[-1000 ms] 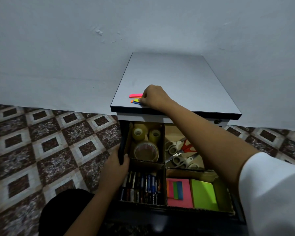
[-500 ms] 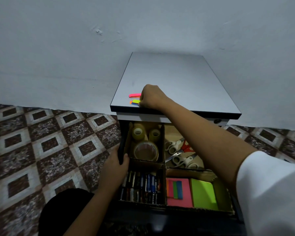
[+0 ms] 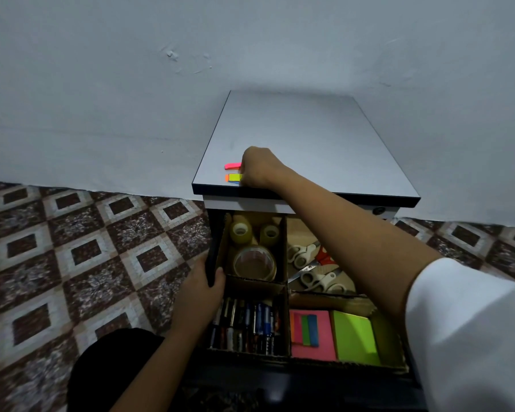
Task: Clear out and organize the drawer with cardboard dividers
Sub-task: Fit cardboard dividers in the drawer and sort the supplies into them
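Reached over the open drawer with the right hand point(image 3: 257, 168) to the front left corner of the cabinet top point(image 3: 309, 138), knuckles up, fingers curled down onto the right ends of the loose index flags: a pink flag point(image 3: 232, 166) and, just nearer the edge, a yellow-green flag point(image 3: 235, 177) lying over orange and blue ones. Could not see the fingertips under the hand, so judged the grip a pinch rather than saw it. Gripped the drawer's left wall point(image 3: 211, 257) with the left hand point(image 3: 201, 288), thumb inside.

Found the cardboard dividers point(image 3: 286, 254) already filled: tape rolls point(image 3: 254, 263) rear left, scissors point(image 3: 309, 263) rear right, batteries point(image 3: 247, 325) front left, pink sticky pad point(image 3: 321, 349) and green sticky pad point(image 3: 354, 337) front right.

Judged the flags thin and flat, awkward to lift off a smooth top. Probably best slid together into one stack, drawn to the edge so a fingertip could get underneath, then laid beside the matching flag set point(image 3: 305, 328) on the pink pad. Worth keeping the left hand firm on the drawer meanwhile.

Saw almost nothing changed from half a second before: same flags, same places, pink apart from the stack, both hands where they were. Noted only a slight creep of the right hand leftward over the full second.
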`<state>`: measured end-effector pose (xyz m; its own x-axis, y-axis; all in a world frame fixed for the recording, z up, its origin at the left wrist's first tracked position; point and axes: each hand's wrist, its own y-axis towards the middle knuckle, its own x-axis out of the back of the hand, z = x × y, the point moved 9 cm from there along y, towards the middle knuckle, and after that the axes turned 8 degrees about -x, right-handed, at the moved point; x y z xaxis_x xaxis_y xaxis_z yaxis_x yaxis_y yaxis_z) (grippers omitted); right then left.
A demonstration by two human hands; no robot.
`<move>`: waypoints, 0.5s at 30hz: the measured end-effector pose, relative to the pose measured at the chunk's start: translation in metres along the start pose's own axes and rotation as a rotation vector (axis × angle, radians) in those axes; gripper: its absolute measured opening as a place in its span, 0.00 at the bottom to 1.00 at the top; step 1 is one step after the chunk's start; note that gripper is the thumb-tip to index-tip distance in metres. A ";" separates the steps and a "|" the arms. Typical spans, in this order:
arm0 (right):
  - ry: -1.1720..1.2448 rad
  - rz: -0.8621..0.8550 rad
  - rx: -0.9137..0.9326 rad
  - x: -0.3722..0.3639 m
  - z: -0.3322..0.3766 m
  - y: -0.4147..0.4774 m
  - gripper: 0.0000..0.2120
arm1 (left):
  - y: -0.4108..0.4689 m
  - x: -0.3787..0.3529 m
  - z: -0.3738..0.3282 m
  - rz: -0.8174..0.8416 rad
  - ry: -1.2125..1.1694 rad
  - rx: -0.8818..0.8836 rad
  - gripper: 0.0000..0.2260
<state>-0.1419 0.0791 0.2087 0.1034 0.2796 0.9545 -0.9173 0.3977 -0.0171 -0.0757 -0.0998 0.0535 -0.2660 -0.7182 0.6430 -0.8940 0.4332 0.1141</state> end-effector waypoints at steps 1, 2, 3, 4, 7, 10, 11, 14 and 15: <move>0.010 0.008 -0.003 -0.001 0.000 -0.001 0.09 | 0.000 0.000 0.000 0.001 -0.001 0.001 0.20; 0.028 0.008 -0.002 -0.001 -0.001 0.000 0.10 | 0.000 0.000 0.000 0.001 -0.005 0.005 0.20; 0.039 0.001 0.000 -0.002 -0.002 0.000 0.11 | 0.000 0.000 0.000 0.001 -0.010 0.010 0.20; 0.054 -0.004 -0.004 -0.002 -0.004 0.000 0.12 | -0.001 0.000 0.001 0.001 -0.014 0.013 0.20; 0.133 -0.001 -0.035 -0.002 -0.011 -0.001 0.12 | -0.001 0.000 0.001 0.004 -0.011 0.012 0.20; 0.266 0.001 -0.070 0.002 -0.019 -0.011 0.12 | -0.001 0.000 0.002 0.010 -0.016 0.016 0.21; 0.334 -0.001 -0.081 0.004 -0.022 -0.016 0.11 | -0.001 0.000 0.001 0.009 -0.019 0.014 0.20; 0.595 0.013 -0.140 0.010 -0.036 -0.036 0.07 | -0.001 0.000 0.000 0.006 -0.012 0.007 0.20; 0.672 0.023 -0.161 0.011 -0.041 -0.044 0.07 | -0.001 0.000 0.001 0.004 -0.013 0.009 0.20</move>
<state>-0.0842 0.1005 0.2082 0.3479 0.7500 0.5626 -0.8590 0.4954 -0.1291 -0.0754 -0.1004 0.0530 -0.2747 -0.7235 0.6333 -0.8961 0.4314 0.1042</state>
